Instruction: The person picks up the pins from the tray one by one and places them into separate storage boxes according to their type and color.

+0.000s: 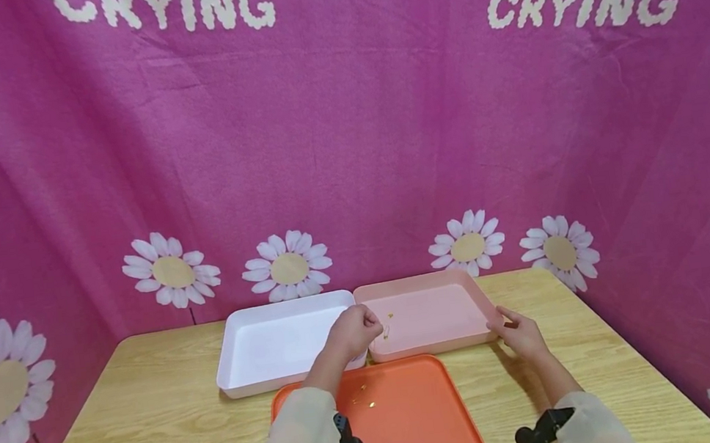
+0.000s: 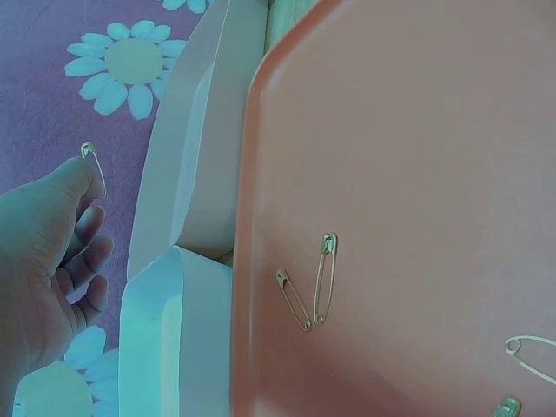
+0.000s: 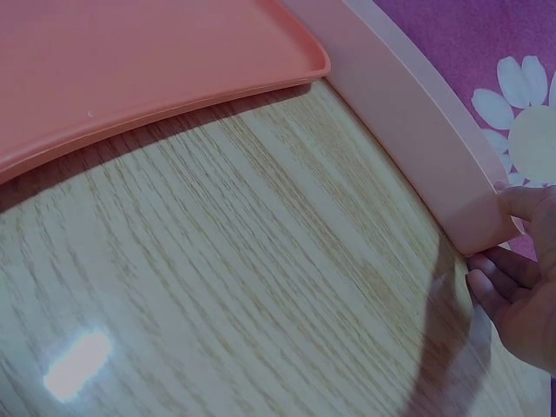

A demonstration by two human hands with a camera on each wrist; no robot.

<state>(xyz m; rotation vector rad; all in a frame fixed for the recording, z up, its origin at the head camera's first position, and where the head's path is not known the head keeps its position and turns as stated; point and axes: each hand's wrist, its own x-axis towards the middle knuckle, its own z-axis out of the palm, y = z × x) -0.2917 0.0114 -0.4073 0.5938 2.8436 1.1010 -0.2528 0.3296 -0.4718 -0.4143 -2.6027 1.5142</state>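
My left hand [image 1: 354,331] is over the adjoining edges of the white tray [image 1: 228,359] and the pink tray [image 1: 432,312]. Between thumb and index finger it pinches a golden safety pin [image 2: 94,165], seen clearly in the left wrist view; the other fingers are loosely curled. A small golden pin [image 1: 390,315] shows over the pink tray's left part. My right hand [image 1: 522,337] grips the pink tray's front right corner, thumb at the rim and fingers curled low outside. Several safety pins, one of them a golden pin [image 2: 325,278], lie on the orange tray [image 1: 413,421].
The white and pink trays stand side by side at the back of the wooden table [image 1: 140,425], with the orange tray in front of them. A purple cloth [image 1: 358,140] with daisies and lettering hangs behind the table and along its sides.
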